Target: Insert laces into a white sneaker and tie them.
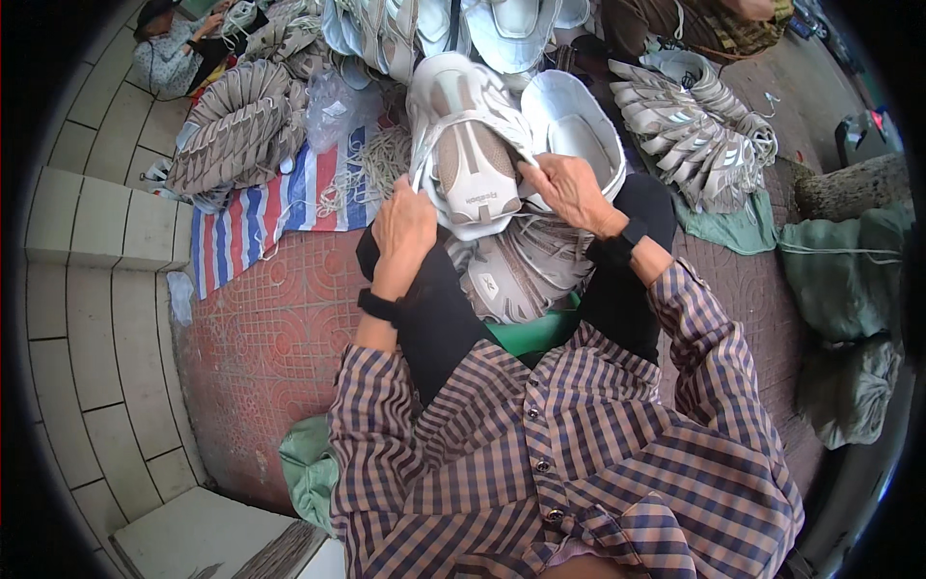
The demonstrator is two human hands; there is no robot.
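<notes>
A white and beige sneaker upper [475,174] rests over my knees, its tongue turned toward me. Across it runs a pale shoelace [463,120], drawn out to both sides. My left hand [405,220] is closed in a pinch on the lace at the upper's left edge. On the other side, my right hand [576,196] pinches the lace, fingers closed, beside the upper. Below, more stacked beige uppers [511,275] sit between my legs above a green container [535,331], partly hidden. A light blue-lined shoe upper [576,121] lies just beyond my right hand.
Rows of nested uppers lie at left [236,135] and right [690,130]. Loose laces [371,174] cover part of a striped sheet [260,212]. Green sacks [839,270] stand at right, a tiled ledge [106,222] at left. Another person [178,58] sits at far left.
</notes>
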